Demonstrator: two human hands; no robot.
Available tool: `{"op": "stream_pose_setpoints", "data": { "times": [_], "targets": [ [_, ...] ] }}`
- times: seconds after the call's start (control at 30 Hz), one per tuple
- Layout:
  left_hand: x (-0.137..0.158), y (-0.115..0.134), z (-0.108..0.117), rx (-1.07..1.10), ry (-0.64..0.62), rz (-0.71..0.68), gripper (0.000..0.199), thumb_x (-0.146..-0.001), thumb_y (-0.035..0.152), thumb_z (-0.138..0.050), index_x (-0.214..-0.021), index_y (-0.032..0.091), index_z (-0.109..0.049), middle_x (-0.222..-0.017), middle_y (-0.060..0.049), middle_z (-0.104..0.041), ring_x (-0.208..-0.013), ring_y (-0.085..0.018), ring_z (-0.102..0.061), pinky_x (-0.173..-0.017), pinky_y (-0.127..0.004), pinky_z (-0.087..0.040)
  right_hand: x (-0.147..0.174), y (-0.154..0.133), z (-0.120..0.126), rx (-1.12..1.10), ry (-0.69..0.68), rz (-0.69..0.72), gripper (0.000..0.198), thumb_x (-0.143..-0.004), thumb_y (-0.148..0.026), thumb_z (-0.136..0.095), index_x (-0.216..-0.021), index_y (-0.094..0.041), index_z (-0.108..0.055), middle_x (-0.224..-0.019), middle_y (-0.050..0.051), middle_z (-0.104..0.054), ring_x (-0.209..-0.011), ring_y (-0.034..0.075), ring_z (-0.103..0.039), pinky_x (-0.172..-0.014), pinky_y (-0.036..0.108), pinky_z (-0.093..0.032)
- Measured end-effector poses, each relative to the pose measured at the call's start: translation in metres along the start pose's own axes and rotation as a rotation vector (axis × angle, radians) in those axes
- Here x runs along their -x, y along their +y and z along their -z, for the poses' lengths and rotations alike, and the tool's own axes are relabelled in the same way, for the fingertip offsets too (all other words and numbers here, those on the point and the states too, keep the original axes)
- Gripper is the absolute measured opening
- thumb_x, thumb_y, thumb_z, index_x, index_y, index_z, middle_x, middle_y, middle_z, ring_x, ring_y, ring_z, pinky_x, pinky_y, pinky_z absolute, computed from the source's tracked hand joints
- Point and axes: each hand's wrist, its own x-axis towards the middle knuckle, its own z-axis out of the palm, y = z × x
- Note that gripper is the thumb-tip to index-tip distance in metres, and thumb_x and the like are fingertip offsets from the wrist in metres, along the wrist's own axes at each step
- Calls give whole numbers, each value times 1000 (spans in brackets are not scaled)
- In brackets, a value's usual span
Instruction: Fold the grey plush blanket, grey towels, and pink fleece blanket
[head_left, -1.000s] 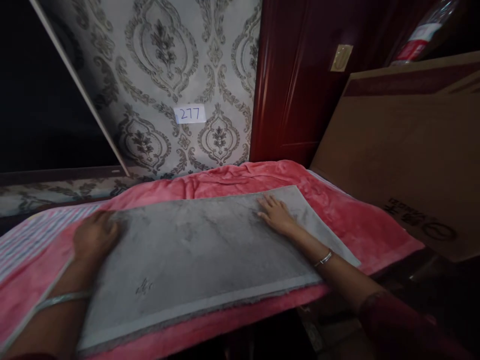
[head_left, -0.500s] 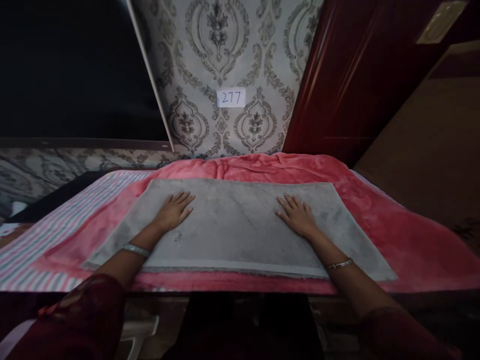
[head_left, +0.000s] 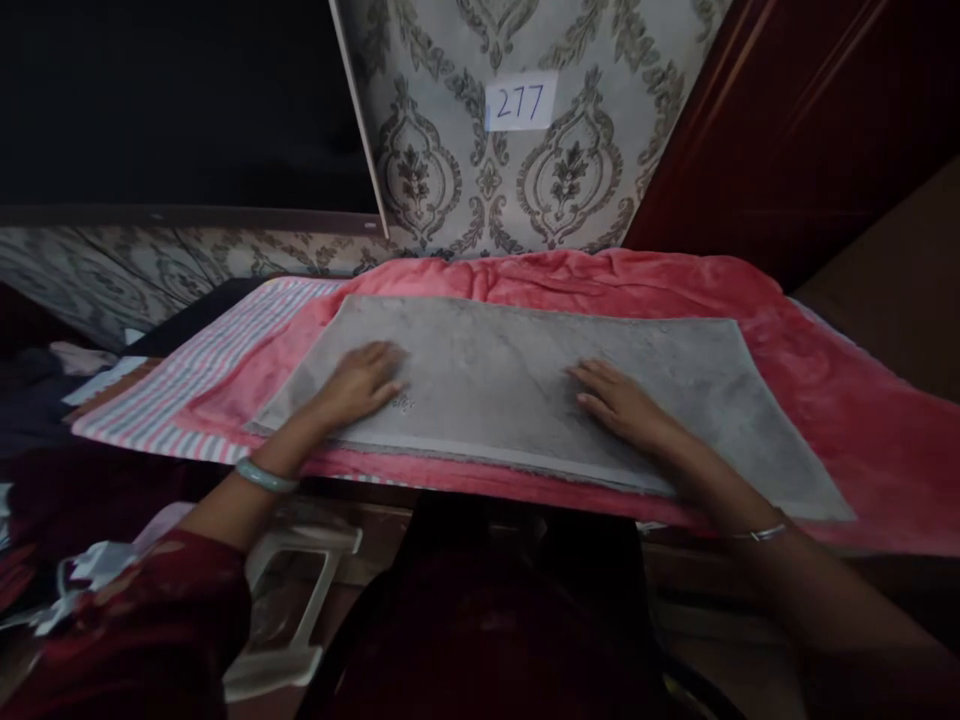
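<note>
A grey towel point(head_left: 487, 370) lies spread out lengthwise on a pink plush blanket point(head_left: 832, 390). It bears a small dark embroidered mark near its left front part. My left hand point(head_left: 360, 380) rests over the left part of the towel, beside that mark, its fingers extended and slightly blurred. Over the right half is my right hand point(head_left: 622, 400), palm down with the fingers stretched toward the middle. Neither hand grips anything. Whether the palms press on the cloth or hover just above it, I cannot tell.
Under the blanket a striped cloth point(head_left: 217, 350) covers the table's left side. Behind stand a patterned wall with a paper label point(head_left: 521, 100), a large dark screen point(head_left: 172, 110) and a dark red wooden panel point(head_left: 750, 140). A pale plastic stool point(head_left: 315, 580) stands below the table edge.
The view has tilted down and shifted left. Both hands have drawn back toward the towel's front edge, the right one now pointing more inward. The towel lies as before.
</note>
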Motion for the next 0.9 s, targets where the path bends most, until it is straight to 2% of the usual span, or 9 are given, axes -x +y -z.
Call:
{"op": "stream_pose_setpoints", "data": {
  "times": [0.07, 0.1, 0.2, 0.27, 0.4, 0.57, 0.67, 0.77, 0.9],
  "targets": [
    [8, 37, -7, 131, -27, -247, 63, -101, 55, -38, -154, 22, -41, -165, -12, -33, -152, -28, -30, -122, -48, -27, 4, -36, -2, -45, -6, 145, 60, -105, -53, -28, -159, -29, -35, -166, 2, -26, -154, 27, -21, -124, 47, -24],
    [15, 53, -12, 167, -49, -313, 61, -101, 55, -38, -155, 25, -40, -166, -10, -32, -152, -27, -28, -122, -48, -26, 6, -51, -4, -56, -22, 187, 59, -105, -53, -29, -159, -31, -34, -167, 1, -23, -154, 27, -19, -124, 48, -22],
    [37, 80, -24, 174, -61, -313, 55, -104, 48, -35, -156, 28, -39, -166, -7, -32, -154, -26, -23, -124, -53, -20, 15, -81, -11, -40, -87, 227, 56, -105, -51, -36, -159, -37, -31, -168, -2, -19, -155, 29, -15, -124, 55, -17],
    [49, 82, -28, 172, -43, -287, 53, -105, 45, -35, -155, 28, -40, -165, -6, -33, -154, -26, -23, -125, -54, -20, 21, -87, -14, -24, -113, 214, 56, -105, -48, -38, -159, -39, -31, -168, -2, -18, -155, 29, -13, -124, 58, -15],
    [58, 72, -26, 209, 16, -286, 50, -102, 46, -45, -148, 27, -51, -159, -8, -44, -150, -26, -36, -120, -51, -33, 28, -87, -11, -50, -134, 218, 56, -104, -49, -41, -158, -38, -33, -167, -2, -21, -155, 30, -14, -123, 59, -19],
    [60, 67, -31, 160, 151, -330, 41, -102, 41, -49, -135, 20, -62, -146, -13, -58, -139, -26, -52, -117, -49, -41, 38, -94, -8, -121, -63, 299, 59, -102, -51, -46, -156, -30, -40, -163, 2, -33, -152, 29, -25, -123, 55, -24],
    [64, 67, -41, 77, 274, -384, 34, -102, 29, -50, -130, 17, -65, -136, -15, -65, -130, -25, -60, -114, -46, -46, 44, -96, -12, -177, 38, 382, 50, -102, -45, -48, -149, -27, -52, -154, 6, -48, -145, 27, -40, -119, 51, -36],
    [68, 68, -49, -5, 396, -427, 31, -99, 15, -50, -126, 16, -67, -129, -15, -69, -124, -24, -64, -105, -41, -53, 47, -97, -17, -222, 194, 480, 37, -103, -33, -49, -135, -23, -64, -140, 10, -62, -129, 26, -56, -107, 50, -50],
    [69, 70, -47, -37, 521, -473, 28, -96, 8, -50, -118, 14, -68, -115, -14, -74, -110, -23, -68, -92, -39, -58, 46, -105, -17, -243, 372, 561, 25, -103, -23, -50, -118, -19, -70, -118, 10, -72, -109, 24, -65, -94, 44, -57]
  ]
}}
